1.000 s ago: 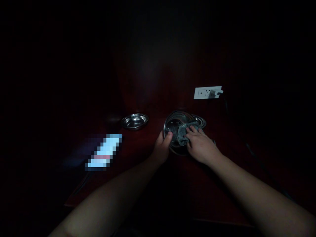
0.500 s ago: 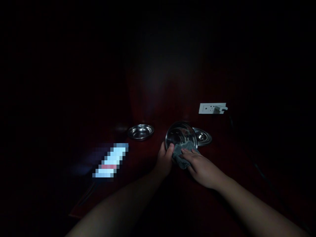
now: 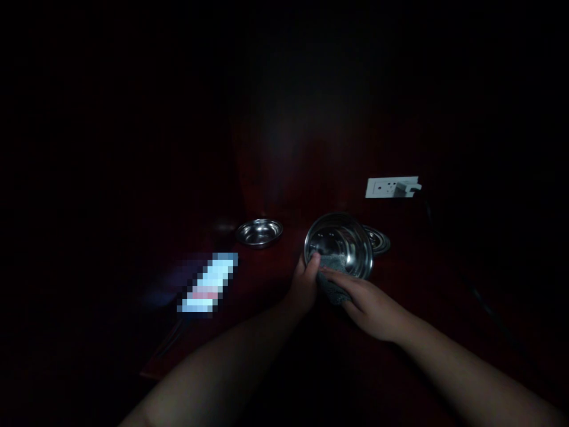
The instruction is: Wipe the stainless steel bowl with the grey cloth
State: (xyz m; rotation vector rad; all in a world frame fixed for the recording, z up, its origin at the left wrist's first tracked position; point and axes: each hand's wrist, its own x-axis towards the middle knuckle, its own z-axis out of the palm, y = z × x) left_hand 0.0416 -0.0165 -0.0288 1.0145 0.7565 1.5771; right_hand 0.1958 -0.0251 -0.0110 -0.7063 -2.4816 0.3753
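Note:
A shiny metal bowl (image 3: pixel 355 252) is tilted so that its inside faces me. My left hand (image 3: pixel 304 283) grips its near left rim, the thumb lying over the edge. In my right hand (image 3: pixel 367 302) is a grey-green cloth (image 3: pixel 334 290), pressed over the near rim and partly inside the bowl. Some of my right fingers are hidden by the cloth and the bowl. Behind the bowl on the right, a metal lid or plate (image 3: pixel 381 242) is partly covered by it.
A shallow metal dish (image 3: pixel 260 232) stands on the dark red table (image 3: pixel 262 284). Left of my hands lies a bright, pixelated phone-like screen (image 3: pixel 208 283). On the back wall is a white socket (image 3: pixel 382 188) with a plug in it. The surroundings are very dark.
The bowl has turned to show more of its inside. My right hand has moved with the cloth from the bowl's front to over its near rim. The view has shifted slightly.

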